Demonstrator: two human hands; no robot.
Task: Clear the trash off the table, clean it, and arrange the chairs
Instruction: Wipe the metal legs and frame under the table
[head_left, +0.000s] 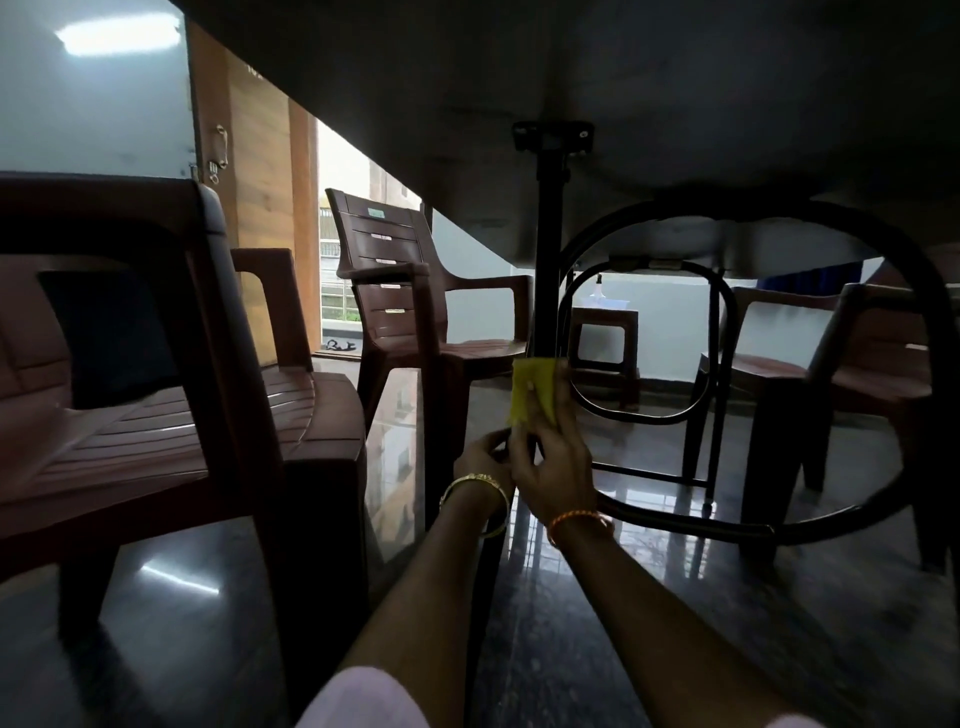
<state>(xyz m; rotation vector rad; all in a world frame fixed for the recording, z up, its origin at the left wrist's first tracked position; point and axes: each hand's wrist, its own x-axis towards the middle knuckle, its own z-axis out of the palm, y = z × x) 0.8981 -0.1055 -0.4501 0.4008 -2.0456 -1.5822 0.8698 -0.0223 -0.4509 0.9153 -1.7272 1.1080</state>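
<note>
I am low down, looking under the table (675, 104). Its black metal leg (548, 234) runs down from a bracket in the underside. My right hand (553, 462) holds a yellow cloth (530, 389) wrapped against that leg. My left hand (483, 462) grips the leg just below the cloth, fingers curled round it. A brown plastic chair (130, 395) stands close at the left. Another brown chair (415, 291) stands farther back, centre left.
Black curved tube loops of the table frame (737, 525) lie right of the leg. More brown chairs (857, 374) stand at the right, and a small brown stool (602, 338) is behind. The glossy dark floor (649, 597) spreads below. An open wooden door (260, 208) is at the back left.
</note>
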